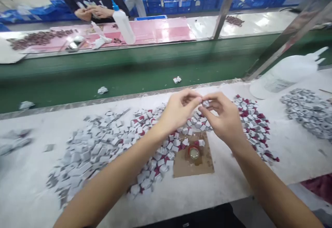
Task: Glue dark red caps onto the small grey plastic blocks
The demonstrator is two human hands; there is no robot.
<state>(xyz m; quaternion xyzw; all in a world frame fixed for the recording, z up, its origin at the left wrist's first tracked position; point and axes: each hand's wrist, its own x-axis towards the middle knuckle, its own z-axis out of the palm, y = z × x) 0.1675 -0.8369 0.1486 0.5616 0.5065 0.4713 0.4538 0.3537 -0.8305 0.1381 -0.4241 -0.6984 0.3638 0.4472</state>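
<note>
My left hand (183, 108) and my right hand (221, 115) meet above the table, fingertips pinched together. Between them is a small grey-white piece (205, 103), partly hidden by the fingers; the right fingertips grip it and the left fingertips touch its left side. Below the hands, a brown cardboard square (183, 167) bears a small round container (194, 153) with a reddish rim, and a few pieces lie at its upper edge. A large heap of grey-white pieces (95, 148), some with dark red parts, spreads to the left. Another grey and red heap (255, 127) lies right of my right hand.
A green conveyor belt (140, 69) runs beyond the table, with small white scraps on it. Across it, a person's hands (95, 12) are near a white bottle (124, 26). A metal post (282, 31), a white container (284, 76) and a grey heap (308, 112) stand at right.
</note>
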